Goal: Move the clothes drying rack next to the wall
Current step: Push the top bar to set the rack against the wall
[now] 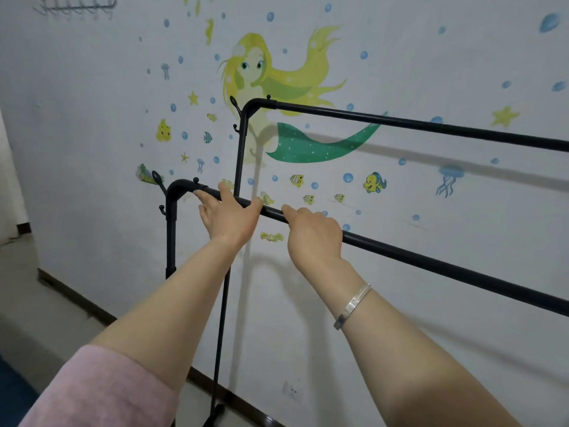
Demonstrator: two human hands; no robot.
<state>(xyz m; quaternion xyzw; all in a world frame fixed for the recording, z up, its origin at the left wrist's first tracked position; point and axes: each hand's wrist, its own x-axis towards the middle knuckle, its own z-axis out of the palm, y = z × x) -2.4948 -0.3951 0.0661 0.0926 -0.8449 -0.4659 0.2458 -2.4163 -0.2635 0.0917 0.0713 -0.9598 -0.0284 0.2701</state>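
Note:
The black metal clothes drying rack stands right in front of the white wall, with a lower near bar and a higher far bar running off to the right. My left hand lies on the near bar close to its left corner, fingers spread over it and thumb hooked across. My right hand is curled over the same bar a little to the right, a silver bracelet on that wrist. The rack's feet are mostly out of view.
The wall carries a mermaid decal with fish and bubbles. A dark skirting board runs along the floor, and a wall socket sits low down. A hook rail hangs at the top left. Grey floor lies to the left.

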